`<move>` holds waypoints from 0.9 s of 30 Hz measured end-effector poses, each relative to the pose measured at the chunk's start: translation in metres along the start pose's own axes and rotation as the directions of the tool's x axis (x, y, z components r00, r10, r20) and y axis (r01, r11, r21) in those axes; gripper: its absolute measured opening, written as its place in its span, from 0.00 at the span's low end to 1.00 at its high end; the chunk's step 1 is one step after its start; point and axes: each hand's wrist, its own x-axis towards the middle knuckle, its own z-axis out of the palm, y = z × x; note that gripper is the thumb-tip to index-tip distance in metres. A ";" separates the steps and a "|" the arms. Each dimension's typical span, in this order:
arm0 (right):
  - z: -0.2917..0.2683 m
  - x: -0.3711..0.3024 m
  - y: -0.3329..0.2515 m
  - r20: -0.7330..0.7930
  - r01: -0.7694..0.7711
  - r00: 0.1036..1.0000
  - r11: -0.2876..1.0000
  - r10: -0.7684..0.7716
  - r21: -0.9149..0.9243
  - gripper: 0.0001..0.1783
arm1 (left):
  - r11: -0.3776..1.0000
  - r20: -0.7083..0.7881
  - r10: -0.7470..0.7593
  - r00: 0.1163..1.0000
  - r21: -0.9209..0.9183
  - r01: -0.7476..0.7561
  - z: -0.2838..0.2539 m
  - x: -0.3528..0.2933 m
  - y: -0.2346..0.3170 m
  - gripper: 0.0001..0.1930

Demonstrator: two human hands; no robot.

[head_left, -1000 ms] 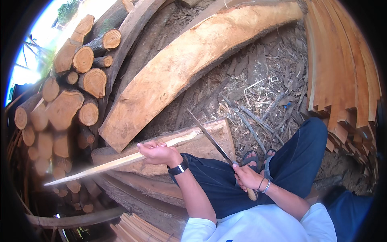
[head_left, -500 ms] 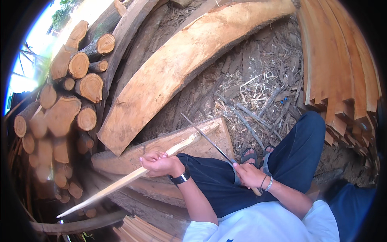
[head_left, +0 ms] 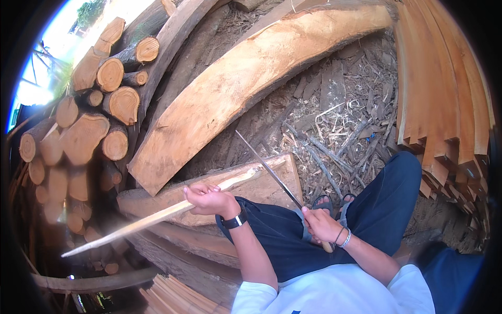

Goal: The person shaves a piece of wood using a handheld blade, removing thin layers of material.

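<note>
Wooden stick in left hand; right hand grips long blade, probably machete.

An outdoor timber yard: stacked logs, sawn planks, and wood chips on bare ground.

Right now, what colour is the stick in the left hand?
Pale yellowish wood, clearest in the head view: the stick in the left hand.

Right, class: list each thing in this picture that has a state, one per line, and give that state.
Left hand: closed around the stick.
Stick: held, its far end lying on the wooden block.
Right hand: closed on the knife handle.
Knife: blade raised, angled over the stick's far end.
Wooden block: lying flat.
</note>
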 end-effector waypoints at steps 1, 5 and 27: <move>0.000 0.003 -0.001 0.000 0.001 1.000 0.999 -0.001 0.043 0.35 | 1.000 0.022 -0.005 1.000 -0.004 0.005 0.005 0.004 -0.002 0.23; -0.003 0.008 -0.002 -0.001 -0.097 0.995 0.968 0.100 0.231 0.33 | 0.999 0.176 0.028 0.984 0.028 -0.034 0.023 0.011 -0.009 0.24; 0.004 -0.007 -0.031 -0.004 -0.008 1.000 0.941 0.010 0.339 0.33 | 0.983 0.298 0.092 0.950 0.124 -0.134 0.049 0.013 -0.025 0.20</move>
